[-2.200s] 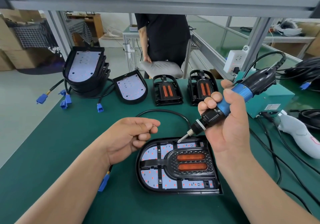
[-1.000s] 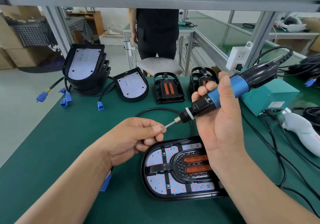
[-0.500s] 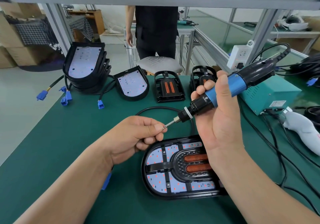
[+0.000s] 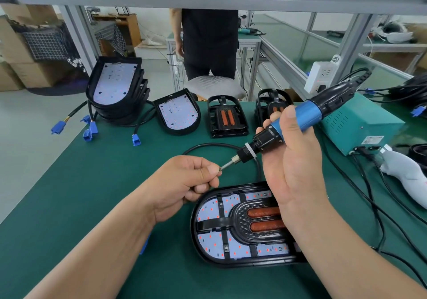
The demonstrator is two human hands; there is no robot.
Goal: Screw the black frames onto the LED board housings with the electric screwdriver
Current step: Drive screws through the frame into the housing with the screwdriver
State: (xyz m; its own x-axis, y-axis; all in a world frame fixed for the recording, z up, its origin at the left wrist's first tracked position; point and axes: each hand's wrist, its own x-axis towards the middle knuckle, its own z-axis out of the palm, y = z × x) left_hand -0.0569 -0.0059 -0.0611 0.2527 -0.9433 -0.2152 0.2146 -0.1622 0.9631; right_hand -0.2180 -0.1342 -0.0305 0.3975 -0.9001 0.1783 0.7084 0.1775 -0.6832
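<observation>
While the right hand (image 4: 293,171) grips the blue-and-black screwdriver (image 4: 308,114), left hand (image 4: 182,183) pinches its silver tip.

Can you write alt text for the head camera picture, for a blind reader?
A person's right hand holds a blue electric screwdriver while the left hand pinches its bit tip, above an LED board housing with a black frame on a green table. More housings and frames lie behind.

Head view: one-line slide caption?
Right hand holds the electric screwdriver while the left hand pinches its bit, above an LED board housing with black frame fitted, on the green bench.
</observation>
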